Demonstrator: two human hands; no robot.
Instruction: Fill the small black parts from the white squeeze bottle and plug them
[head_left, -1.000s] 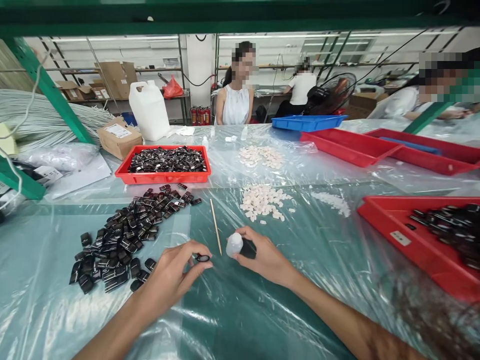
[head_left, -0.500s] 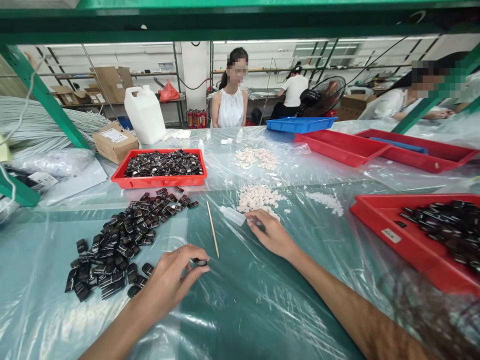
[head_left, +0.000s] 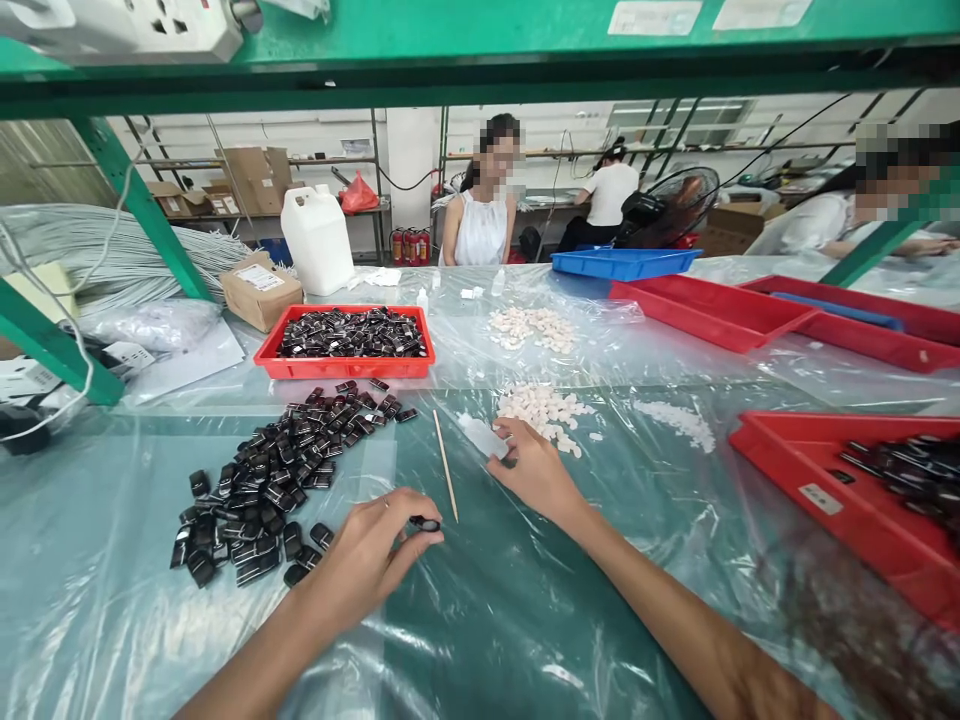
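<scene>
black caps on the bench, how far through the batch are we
Done, by the look of it: the red tray ahead holds many black caps. In hand: the left hand pinches one black cap, while the right hand lies on a small white bottle beside the white inserts. Left: the loose pile of black caps, apparently large.

Left hand (head_left: 371, 560): rested on the table sheet (head_left: 487, 620), pinching a small cap (head_left: 424, 523), just right of the loose heap of clips (head_left: 285, 470).
Stick (head_left: 445, 465): lay between the two hands.
Right hand (head_left: 536, 470): lay further back, touching a small bottle (head_left: 482, 436) on its side, at the near edge of a pile of pellets (head_left: 544, 408).
Tray of clips (head_left: 349, 340): sat behind the heap.
Jug (head_left: 318, 238) and carton (head_left: 260, 288): stood behind that tray, to the left.
Second tray (head_left: 840, 490): sat at the right edge.
</scene>
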